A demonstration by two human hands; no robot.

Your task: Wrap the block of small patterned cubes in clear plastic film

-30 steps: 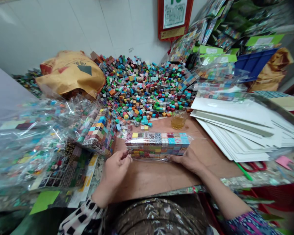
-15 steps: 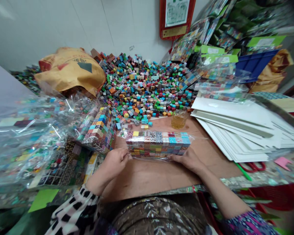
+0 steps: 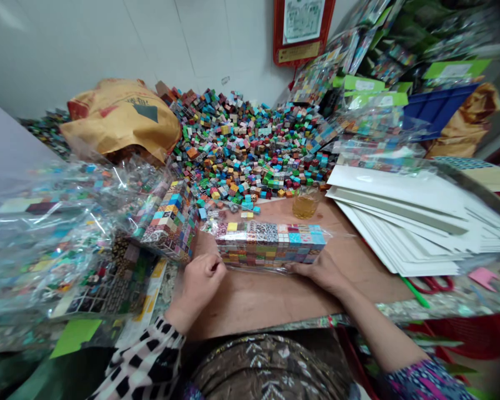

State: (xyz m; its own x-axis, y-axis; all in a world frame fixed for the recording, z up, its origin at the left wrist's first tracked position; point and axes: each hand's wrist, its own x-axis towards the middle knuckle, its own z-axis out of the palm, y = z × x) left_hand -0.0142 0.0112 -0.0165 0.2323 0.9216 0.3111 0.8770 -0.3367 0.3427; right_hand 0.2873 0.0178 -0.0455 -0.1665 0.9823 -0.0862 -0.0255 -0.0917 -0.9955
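Note:
A clear plastic bag packed with a neat block of patterned cubes lies lengthwise in front of me on a brown board. At its near left corner is my left hand, fingers curled into a fist. Whatever that fist may hold is hidden. My right hand grips the bag's near right corner, its thumb along the lower front edge and its other fingers partly out of sight. Another wrapped block of cubes stands to the left of the board.
A large heap of loose cubes lies against the wall, beside a yellow sack. Filled plastic bags crowd the left. Behind the bag stands a cup of amber liquid. To the right are white sheets and red-handled scissors.
My left hand has shifted slightly right and down and turned, its fist now showing more from above. The right hand and the bag stay almost where they were.

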